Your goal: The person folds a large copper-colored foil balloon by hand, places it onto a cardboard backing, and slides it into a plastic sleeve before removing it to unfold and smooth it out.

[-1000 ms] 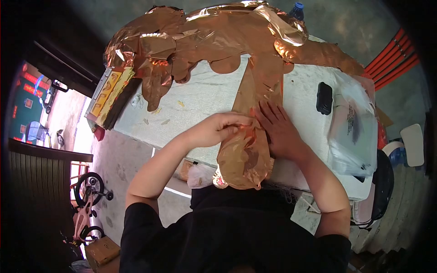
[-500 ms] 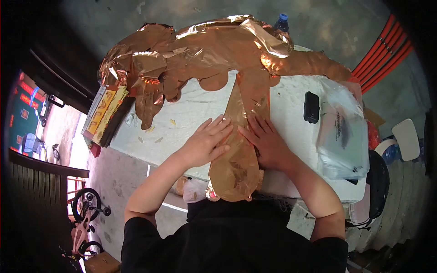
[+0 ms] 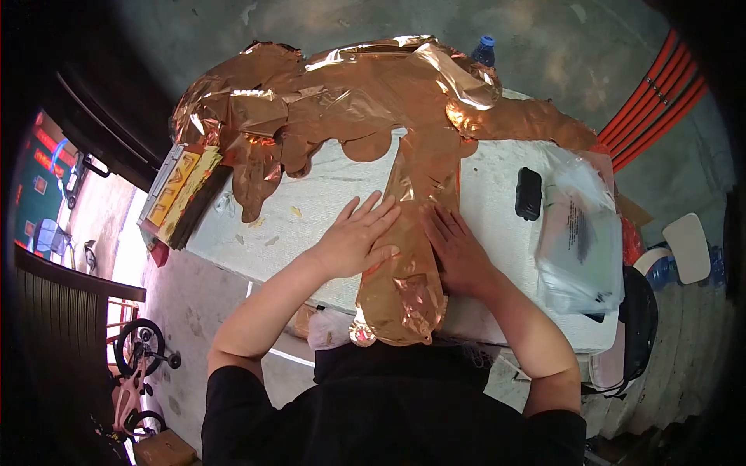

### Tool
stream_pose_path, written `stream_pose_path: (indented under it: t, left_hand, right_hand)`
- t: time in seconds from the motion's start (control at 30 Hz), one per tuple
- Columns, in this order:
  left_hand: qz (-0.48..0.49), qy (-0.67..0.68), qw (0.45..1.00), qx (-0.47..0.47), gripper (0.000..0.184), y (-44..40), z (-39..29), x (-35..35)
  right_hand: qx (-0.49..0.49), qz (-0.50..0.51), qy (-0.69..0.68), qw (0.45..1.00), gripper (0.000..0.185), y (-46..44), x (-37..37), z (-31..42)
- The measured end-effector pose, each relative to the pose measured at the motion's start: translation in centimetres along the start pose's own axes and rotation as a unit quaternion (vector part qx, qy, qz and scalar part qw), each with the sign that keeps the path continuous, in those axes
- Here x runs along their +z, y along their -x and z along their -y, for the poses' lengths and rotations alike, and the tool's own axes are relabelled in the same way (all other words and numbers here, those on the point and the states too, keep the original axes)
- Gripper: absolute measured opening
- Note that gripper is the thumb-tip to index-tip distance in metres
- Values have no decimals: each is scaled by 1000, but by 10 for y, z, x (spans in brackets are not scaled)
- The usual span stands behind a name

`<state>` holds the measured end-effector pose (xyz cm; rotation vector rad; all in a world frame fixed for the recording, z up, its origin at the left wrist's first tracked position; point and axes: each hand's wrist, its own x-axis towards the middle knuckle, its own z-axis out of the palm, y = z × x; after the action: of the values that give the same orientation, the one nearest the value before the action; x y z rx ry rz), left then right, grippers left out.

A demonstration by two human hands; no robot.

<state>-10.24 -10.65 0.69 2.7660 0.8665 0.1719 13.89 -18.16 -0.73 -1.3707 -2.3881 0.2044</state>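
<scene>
A large, copper-coloured foil balloon [image 3: 350, 105], limp and shiny, spreads over the far side of the white table [image 3: 311, 194]. One strip of it [image 3: 416, 225] runs toward me and ends in a rounded, crinkled part at my chest. My left hand [image 3: 356, 239] lies with fingers stretched out along the strip's left edge, the thumb resting on the foil. On the opposite edge, my right hand [image 3: 460, 250] is laid flat, its fingertips touching the foil. Neither hand grips anything.
A black case [image 3: 529, 193] and a stack of clear plastic bags [image 3: 579, 248] lie on the right. Boxes [image 3: 179, 190] stand at the left edge. A blue-capped bottle [image 3: 484, 51] is behind the foil. Small yellow scraps [image 3: 296, 211] dot the tabletop.
The foil's near rounded end has become more crinkled and reflective. My right hand has slid slightly outward toward the strip's right edge; my left hand stays almost where it was.
</scene>
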Motion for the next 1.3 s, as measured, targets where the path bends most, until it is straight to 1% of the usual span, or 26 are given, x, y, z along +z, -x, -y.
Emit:
stream_pose_path:
  t: [0.07, 0.2, 0.33, 0.4, 0.53, 0.63, 0.7, 0.73, 0.8, 0.83, 0.9, 0.97, 1.0, 1.07, 1.1, 1.13, 1.2, 1.23, 1.3]
  left_hand:
    - [-2, -3, 1000, -11, 69, -6, 3, -1]
    - [-17, 0, 999, -34, 68, -18, 12, 1]
    - [-24, -1, 998, -53, 64, -27, 16, 2]
    - [-54, 0, 996, -65, 62, -28, 17, 7]
    - [-74, 13, 995, -62, 59, -26, 18, 8]
    - [-98, 38, 993, -55, 56, -23, 21, 8]
    - [-95, 110, 987, -61, 54, -17, 23, 3]
    - [-92, 112, 987, -64, 54, -13, 23, 0]
    - [-54, 233, 969, -58, 62, 0, 21, -10]
    - [-52, 233, 969, -61, 62, 9, 15, -17]
    - [2, 269, 963, 0, 73, 33, -9, -33]
    - [77, 171, 980, 62, 84, 49, -45, -58]
    - [79, 172, 980, 61, 84, 56, -54, -51]
    - [60, 158, 981, 92, 84, 70, -70, -36]
    - [20, 166, 984, 60, 72, 72, -77, -30]
    - [20, 165, 984, 57, 72, 74, -78, -22]
    - [-47, 144, 987, 50, 58, 76, -75, -4]
    - [-47, 144, 987, 50, 58, 78, -73, 2]
    - [-196, 273, 941, 25, 38, 83, -71, 5]
  right_hand:
    - [9, 8, 6, 1000, 92, 0, 1, -1]
    - [7, 10, 13, 1000, 92, 2, 3, -3]
    - [13, 7, -1, 1000, 90, 0, 1, -1]
    - [21, 10, -10, 1000, 89, 0, 0, 0]
    - [9, -2, 8, 1000, 84, 1, 4, -2]
    - [17, -5, 9, 1000, 81, -1, 2, 1]
    - [28, 0, 1, 1000, 80, -1, 2, 2]
    - [27, -1, 10, 1000, 79, -1, 3, 1]
    - [26, 2, 13, 1000, 78, 0, 5, 0]
    - [26, 6, 19, 999, 81, 1, 6, -1]
    - [26, 9, 23, 999, 85, 0, 5, -2]
    - [26, 19, 30, 999, 85, 0, 3, -1]
    - [27, 20, 28, 999, 85, 1, 3, -1]
    - [23, 12, 33, 999, 81, 0, 3, 0]
    - [21, 12, 32, 999, 81, 0, 4, 0]
    - [16, 5, 28, 999, 81, 1, 4, -1]
    - [11, -2, 24, 1000, 81, 0, 6, -3]
    - [11, 4, 51, 999, 82, 0, 10, -5]
    - [14, 11, 77, 997, 84, 0, 7, -2]
